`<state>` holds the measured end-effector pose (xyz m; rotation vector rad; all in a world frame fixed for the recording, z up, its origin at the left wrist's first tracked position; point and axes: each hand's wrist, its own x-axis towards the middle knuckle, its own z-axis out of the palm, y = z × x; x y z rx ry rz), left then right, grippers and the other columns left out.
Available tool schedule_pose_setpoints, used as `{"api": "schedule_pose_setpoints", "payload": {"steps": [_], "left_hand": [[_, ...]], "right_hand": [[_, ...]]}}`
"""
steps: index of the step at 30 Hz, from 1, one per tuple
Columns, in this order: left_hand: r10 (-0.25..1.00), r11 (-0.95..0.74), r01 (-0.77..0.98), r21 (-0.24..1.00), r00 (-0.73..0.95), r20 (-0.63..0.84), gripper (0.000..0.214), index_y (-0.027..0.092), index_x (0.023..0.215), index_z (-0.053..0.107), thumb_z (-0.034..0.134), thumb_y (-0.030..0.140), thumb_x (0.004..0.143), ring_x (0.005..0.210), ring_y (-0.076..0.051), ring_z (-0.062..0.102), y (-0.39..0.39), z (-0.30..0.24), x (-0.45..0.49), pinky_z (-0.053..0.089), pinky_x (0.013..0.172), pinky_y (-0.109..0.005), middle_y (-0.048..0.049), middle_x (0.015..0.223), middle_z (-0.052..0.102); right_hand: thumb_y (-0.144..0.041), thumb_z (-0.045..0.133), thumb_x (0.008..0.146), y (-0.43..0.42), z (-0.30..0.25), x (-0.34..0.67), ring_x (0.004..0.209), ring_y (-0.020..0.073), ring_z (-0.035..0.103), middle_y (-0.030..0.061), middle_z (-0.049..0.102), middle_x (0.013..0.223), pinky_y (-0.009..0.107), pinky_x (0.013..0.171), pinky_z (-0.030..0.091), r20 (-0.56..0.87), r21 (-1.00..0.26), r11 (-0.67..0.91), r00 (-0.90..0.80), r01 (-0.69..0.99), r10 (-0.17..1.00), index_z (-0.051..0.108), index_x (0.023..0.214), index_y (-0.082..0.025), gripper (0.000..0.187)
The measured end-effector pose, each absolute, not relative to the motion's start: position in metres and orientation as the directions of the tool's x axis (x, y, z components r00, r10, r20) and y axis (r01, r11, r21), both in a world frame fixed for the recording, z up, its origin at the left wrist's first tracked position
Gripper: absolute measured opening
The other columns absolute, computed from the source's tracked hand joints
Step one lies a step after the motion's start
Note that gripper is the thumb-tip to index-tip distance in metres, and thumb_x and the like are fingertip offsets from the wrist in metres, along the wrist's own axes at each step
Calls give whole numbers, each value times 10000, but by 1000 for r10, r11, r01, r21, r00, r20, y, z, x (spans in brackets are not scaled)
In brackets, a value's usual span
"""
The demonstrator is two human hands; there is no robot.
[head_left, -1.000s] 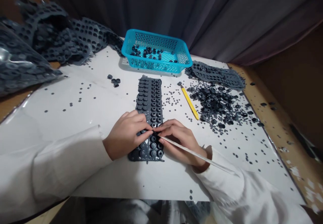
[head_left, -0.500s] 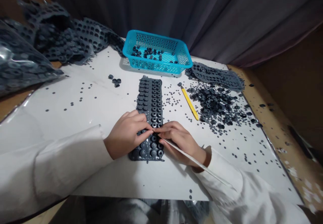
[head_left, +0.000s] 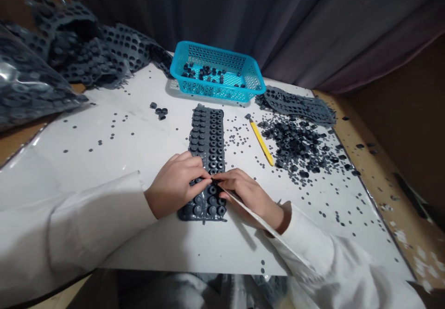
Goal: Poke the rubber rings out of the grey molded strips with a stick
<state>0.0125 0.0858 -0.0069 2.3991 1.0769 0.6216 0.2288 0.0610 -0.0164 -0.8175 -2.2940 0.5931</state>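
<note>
A dark grey rubber sheet with rows of round knobs (head_left: 207, 135) lies lengthwise in front of me on the white table. Over its nearer half, my left hand (head_left: 177, 183) is closed in a pinch, thumb and forefinger meeting at a small dark rubber piece. My right hand (head_left: 245, 193) is closed around a long, thin, pale tool (head_left: 259, 219), whose tip reaches that same spot. Its far end runs back along my right sleeve; whether it is tweezers I cannot tell. The fingertips of both hands nearly touch and hide the knobs under them.
A blue plastic basket (head_left: 217, 88) holds several black pieces. To the right lie a yellow pen-like tool (head_left: 261, 142), a heap of black rubber bits (head_left: 295, 144) and punched sheets (head_left: 295, 105). A clear bag (head_left: 31, 81) and crumpled sheets (head_left: 93, 49) stand at left. Small discs are scattered around.
The tool in my right hand has shifted slightly, its rear end swinging a little lower. Both hands stay at the same place on the sheet.
</note>
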Motion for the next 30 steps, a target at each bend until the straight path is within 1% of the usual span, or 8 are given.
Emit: {"api": "schedule_pose_setpoints", "payload": {"steps": [5,8,12,15,18,24,27,30], "left_hand": [[776,-595,569,568,591,221,160,186,826,703,562,227,889,799,-197,508,85,-9,11,381,726,-334,-22,758,594],[788,-577,567,588,577,216,136,182,849,698,578,238,878,815,-199,517,85,-10,12,385,736,-336,-25,772,590],[804,-551,553,625,553,219,91,180,871,677,611,234,840,820,-194,523,85,-7,12,390,756,-334,-22,791,590],[792,-566,528,633,561,241,49,175,831,649,615,198,805,805,-185,516,84,-3,11,382,754,-324,-19,790,589],[730,-630,481,610,635,252,43,183,764,630,610,203,797,775,-176,500,82,-1,9,361,741,-323,-14,778,587],[633,-702,417,577,737,237,100,189,719,609,644,266,773,735,-170,469,82,-2,3,317,700,-325,-7,747,571],[624,-700,418,579,753,210,92,193,726,606,655,263,759,735,-168,464,81,-3,2,311,705,-323,-2,752,571],[641,-671,442,595,749,167,66,188,730,607,659,229,739,752,-170,470,80,-2,4,313,713,-321,-3,772,577]], "right_hand": [[-304,466,960,61,-17,229,1010,191,624,135,650,1125,365,852,534,400,-620,658,-549,427,734,513,993,-195,124],[-303,494,950,60,-14,230,1030,185,634,123,660,1099,344,857,533,379,-699,590,-491,404,785,525,996,-201,116],[-291,546,923,58,-10,232,1046,196,644,121,667,1111,350,863,534,296,-826,435,-381,358,876,547,983,-207,103],[-285,579,903,57,-7,234,1045,207,646,119,675,1104,366,864,535,268,-872,383,-358,303,894,571,954,-208,93],[-258,606,884,55,-3,236,981,201,653,120,693,1054,369,847,529,316,-842,464,-446,274,837,597,921,-197,72],[-242,602,885,55,1,236,879,180,615,122,694,919,334,814,513,404,-714,675,-677,187,615,616,903,-148,97],[-224,589,893,55,0,236,876,176,596,117,686,901,320,805,508,419,-648,739,-725,184,547,617,913,-134,97],[-229,575,903,55,-2,238,881,173,586,105,690,895,318,811,510,433,-599,777,-739,192,517,613,921,-134,103]]}}
